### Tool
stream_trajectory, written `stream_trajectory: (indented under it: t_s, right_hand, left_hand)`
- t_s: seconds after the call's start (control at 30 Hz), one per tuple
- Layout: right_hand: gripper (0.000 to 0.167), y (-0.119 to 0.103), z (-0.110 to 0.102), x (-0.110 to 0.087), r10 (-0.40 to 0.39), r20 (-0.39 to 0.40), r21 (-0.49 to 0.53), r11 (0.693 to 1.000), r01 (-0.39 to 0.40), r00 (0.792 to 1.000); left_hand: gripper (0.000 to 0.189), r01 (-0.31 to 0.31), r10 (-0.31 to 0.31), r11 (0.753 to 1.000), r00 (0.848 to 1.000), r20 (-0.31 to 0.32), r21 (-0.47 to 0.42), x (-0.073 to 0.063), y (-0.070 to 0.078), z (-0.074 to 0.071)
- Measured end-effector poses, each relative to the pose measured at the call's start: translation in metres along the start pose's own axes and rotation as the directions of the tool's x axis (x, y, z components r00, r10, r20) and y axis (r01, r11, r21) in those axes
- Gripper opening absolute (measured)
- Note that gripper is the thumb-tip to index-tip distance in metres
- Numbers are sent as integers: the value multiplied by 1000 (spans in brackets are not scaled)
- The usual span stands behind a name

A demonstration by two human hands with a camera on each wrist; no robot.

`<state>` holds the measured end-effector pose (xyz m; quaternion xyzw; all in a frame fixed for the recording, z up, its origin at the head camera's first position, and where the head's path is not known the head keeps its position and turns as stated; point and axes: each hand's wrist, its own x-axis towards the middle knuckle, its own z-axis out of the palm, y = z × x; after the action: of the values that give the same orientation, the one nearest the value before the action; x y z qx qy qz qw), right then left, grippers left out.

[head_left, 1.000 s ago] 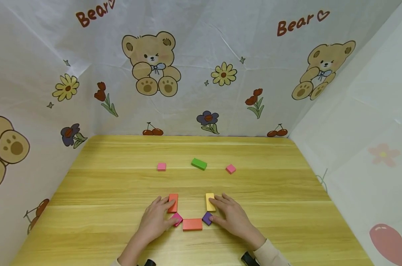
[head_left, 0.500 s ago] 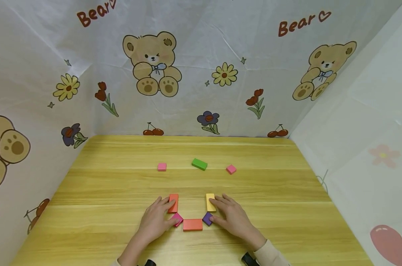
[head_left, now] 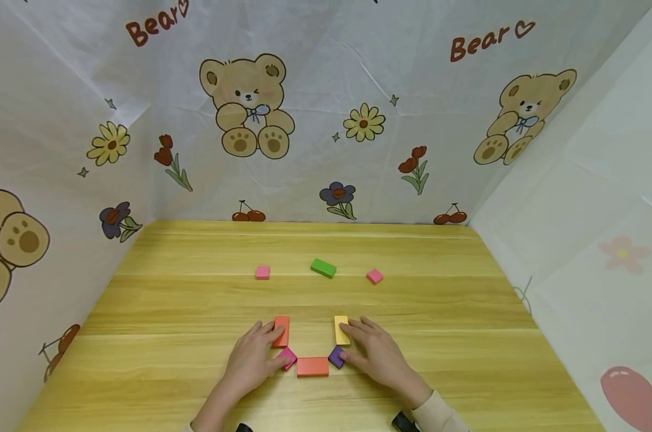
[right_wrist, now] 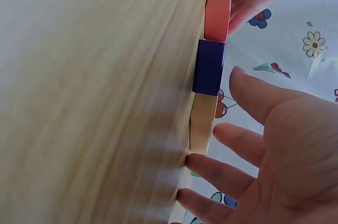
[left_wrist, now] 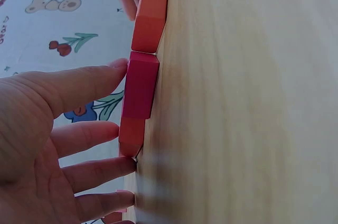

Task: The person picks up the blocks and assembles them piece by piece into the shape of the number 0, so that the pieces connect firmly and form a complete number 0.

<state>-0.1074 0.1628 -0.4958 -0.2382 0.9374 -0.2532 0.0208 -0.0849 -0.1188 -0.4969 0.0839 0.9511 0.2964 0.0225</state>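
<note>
My left hand (head_left: 250, 358) lies over the left end of a row of wooden blocks, fingers extended. Its index fingertip touches an upright red block (head_left: 284, 322), and the thumb touches a magenta block (left_wrist: 140, 86) set at an angle. On the other side, my right hand (head_left: 378, 355) rests its index fingertip on a yellow block (head_left: 340, 338); the thumb is at the tilted purple block (right_wrist: 209, 68). Between the two angled blocks a red block (head_left: 312, 367) lies crosswise, close to their corners. Together they form a U shape that opens away from me.
Farther back on the wooden table (head_left: 196, 300) lie a green block (head_left: 323, 268), a pink block (head_left: 263, 273) to its left and another pink block (head_left: 375, 276) to its right. Bear-print cloth (head_left: 304, 90) walls the back and both sides.
</note>
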Motion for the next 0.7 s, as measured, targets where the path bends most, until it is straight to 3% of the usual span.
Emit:
stream_trajectory:
  t_s: [0.2, 0.4, 0.7]
  right_hand:
    - [54, 2, -3, 4, 13, -1, 48, 999, -13, 1000]
    - [56, 8, -22, 16, 72, -26, 113, 991, -69, 997]
    - [59, 46, -61, 57, 87, -172, 138, 988, -63, 981]
  left_hand:
    - [61, -2, 2, 1000, 1000, 1, 6, 0, 0, 0]
    - [60, -2, 2, 1000, 1000, 1, 2, 0, 0, 0]
    - [60, -4, 4, 1000, 1000, -10, -1, 0, 0, 0]
